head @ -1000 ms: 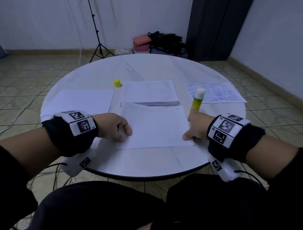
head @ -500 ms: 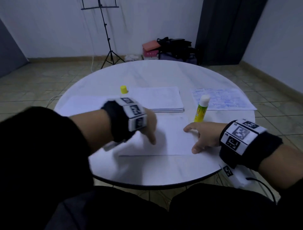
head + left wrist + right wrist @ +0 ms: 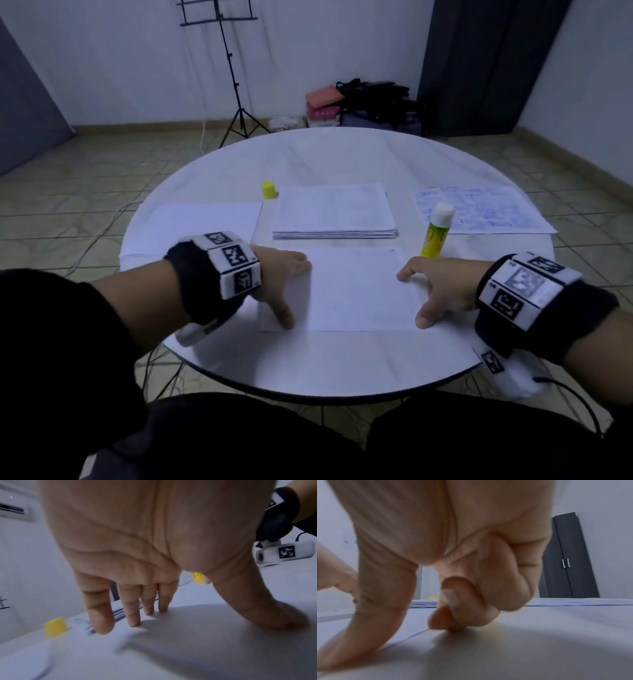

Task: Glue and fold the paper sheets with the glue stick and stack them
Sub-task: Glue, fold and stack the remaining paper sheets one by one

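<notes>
Head view showed our left hand [image 3: 281, 284] flat and our right hand [image 3: 435, 291] with fingertips down, gripping nothing, on the folded sheet [image 3: 356, 291] before the stack [image 3: 334, 212]; we judged pressing underway, with transfer next, glue stick [image 3: 436, 229] upright nearby.

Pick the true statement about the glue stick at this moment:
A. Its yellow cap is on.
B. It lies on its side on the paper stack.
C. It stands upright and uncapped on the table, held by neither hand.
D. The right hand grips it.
C: the glue stick stands uncapped beside the right hand, while the yellow cap sits apart by the paper stack.
</notes>
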A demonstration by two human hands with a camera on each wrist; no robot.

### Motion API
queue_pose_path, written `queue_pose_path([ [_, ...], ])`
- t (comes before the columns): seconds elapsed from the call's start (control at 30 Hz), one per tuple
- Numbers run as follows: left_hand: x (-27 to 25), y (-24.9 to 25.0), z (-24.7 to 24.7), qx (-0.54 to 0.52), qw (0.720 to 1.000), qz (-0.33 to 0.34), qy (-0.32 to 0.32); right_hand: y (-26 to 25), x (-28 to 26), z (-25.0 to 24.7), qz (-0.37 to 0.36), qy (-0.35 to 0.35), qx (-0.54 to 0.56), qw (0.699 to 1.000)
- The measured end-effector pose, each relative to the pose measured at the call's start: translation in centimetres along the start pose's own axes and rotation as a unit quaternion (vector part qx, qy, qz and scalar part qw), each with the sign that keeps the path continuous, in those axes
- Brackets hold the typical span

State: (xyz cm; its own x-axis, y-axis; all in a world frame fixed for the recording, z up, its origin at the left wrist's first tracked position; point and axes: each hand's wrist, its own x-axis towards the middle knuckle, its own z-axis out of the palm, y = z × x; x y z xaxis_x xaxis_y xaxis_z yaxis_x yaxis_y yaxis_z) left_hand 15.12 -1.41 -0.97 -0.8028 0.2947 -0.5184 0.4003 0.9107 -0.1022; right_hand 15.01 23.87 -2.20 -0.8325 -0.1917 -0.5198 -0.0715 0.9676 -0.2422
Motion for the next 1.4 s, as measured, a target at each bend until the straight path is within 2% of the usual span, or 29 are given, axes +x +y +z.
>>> queue_pose_path([
  [0.13, -1.0, -2.6, 1.1, 0.013, 0.999, -0.018, -0.025, -1.3, -0.3, 0.2, 0.016, -0.004, -0.061, 0.998],
  [0.27, -1.2, -3.2, 1.8, 0.003, 0.999, -0.022, -0.025, -4.3, -1.1, 0.1, -0.006, -0.033, -0.104, 0.994],
  [0.43, -1.9, -3.9, 2.6, -0.029, 0.999, -0.019, -0.025, -10.2, -0.1, 1.7, -0.13, 0.011, -0.155, 0.979],
  [0.53, -2.2, -4.1, 2.8, -0.045, 0.998, -0.019, -0.025, -12.5, 0.7, 2.5, -0.172, -0.014, -0.222, 0.96],
  [0.63, -2.3, -4.3, 2.8, -0.055, 0.998, -0.017, -0.023, -11.4, 0.7, 1.5, -0.151, -0.04, -0.22, 0.963],
  [0.9, -2.2, -4.7, 3.0, -0.055, 0.997, -0.028, -0.04, -2.8, -0.8, 0.3, -0.06, -0.066, -0.189, 0.978],
  [1.17, -2.4, -3.6, 2.3, -0.039, 0.999, -0.032, -0.019, -2.7, -1.2, 0.4, -0.059, -0.052, -0.201, 0.976],
  [1.27, -2.2, -3.4, 2.0, -0.158, 0.986, -0.051, 0.016, -2.8, -1.3, 0.5, -0.062, -0.041, -0.193, 0.978],
  [1.4, -2.4, -3.8, 2.1, -0.396, 0.914, -0.057, 0.062, -2.8, -1.8, 0.9, -0.048, -0.034, -0.161, 0.985],
])
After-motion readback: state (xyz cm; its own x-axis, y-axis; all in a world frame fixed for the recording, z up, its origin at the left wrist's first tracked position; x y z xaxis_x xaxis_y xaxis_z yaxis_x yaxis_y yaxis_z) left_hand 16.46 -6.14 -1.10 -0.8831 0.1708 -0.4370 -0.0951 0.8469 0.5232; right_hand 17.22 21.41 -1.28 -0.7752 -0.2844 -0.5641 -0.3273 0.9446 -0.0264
